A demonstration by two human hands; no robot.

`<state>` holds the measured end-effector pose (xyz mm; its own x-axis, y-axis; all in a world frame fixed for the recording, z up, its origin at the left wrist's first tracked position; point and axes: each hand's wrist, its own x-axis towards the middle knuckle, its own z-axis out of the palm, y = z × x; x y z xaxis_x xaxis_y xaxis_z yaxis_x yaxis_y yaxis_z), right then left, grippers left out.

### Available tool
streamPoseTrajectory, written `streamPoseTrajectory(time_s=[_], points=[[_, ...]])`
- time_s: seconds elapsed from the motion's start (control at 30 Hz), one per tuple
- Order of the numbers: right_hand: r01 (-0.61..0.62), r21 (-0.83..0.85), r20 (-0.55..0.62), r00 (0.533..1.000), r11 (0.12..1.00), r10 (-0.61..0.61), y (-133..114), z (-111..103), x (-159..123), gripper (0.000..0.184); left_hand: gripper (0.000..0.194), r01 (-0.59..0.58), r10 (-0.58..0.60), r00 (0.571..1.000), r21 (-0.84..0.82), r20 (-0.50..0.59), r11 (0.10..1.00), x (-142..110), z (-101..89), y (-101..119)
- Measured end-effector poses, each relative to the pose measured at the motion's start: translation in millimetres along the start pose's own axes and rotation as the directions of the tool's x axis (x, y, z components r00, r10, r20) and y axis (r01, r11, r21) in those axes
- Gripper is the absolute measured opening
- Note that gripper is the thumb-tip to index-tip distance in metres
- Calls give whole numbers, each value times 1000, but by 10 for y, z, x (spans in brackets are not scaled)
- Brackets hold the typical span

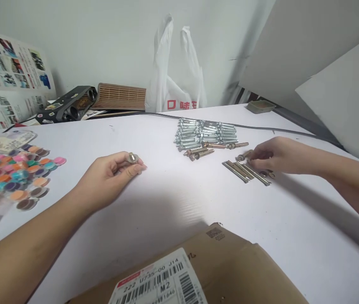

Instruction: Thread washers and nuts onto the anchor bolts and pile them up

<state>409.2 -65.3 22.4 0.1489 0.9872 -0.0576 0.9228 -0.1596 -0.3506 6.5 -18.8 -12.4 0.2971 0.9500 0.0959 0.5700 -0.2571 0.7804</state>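
Note:
My left hand (111,174) rests on the white table (167,202), its fingers pinched on a small metal nut with a washer (132,158). My right hand (276,155) reaches out to the right, fingers closed on a small bronze-coloured metal part (242,157) just above a short row of loose bolt shafts (246,171). Behind them lies a neat stack of silver anchor bolts (206,131), with a few bronze-sleeved bolts (213,148) along its front edge.
Several coloured round caps (14,175) lie in a heap at the left edge. A cardboard box with a barcode label (179,278) sits at the near edge. At the back are a white plastic bag (176,80), a black device (68,104) and a small green tray (261,106).

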Motion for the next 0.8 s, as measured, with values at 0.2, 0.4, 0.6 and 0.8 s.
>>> streamPoseTrajectory(time_s=[0.2, 0.4, 0.6, 0.8], points=[[145, 47, -87, 986, 988, -141, -584, -389, -40, 19, 23, -4, 4, 1000, 27, 18, 1000, -4, -11, 0], [689, 295, -37, 700, 661, -713, -1833, 294, 192, 13, 22, -72, 72, 997, 29, 21, 997, 0, -21, -41], [739, 320, -148, 657, 593, -739, -2220, 797, 308, 11, 23, -152, 152, 988, -18, 13, 988, 7, -54, -80], [561, 601, -225, 803, 569, -552, -2143, 895, 161, 16, 28, -160, 160, 986, -7, 38, 987, 1, -45, -78]])
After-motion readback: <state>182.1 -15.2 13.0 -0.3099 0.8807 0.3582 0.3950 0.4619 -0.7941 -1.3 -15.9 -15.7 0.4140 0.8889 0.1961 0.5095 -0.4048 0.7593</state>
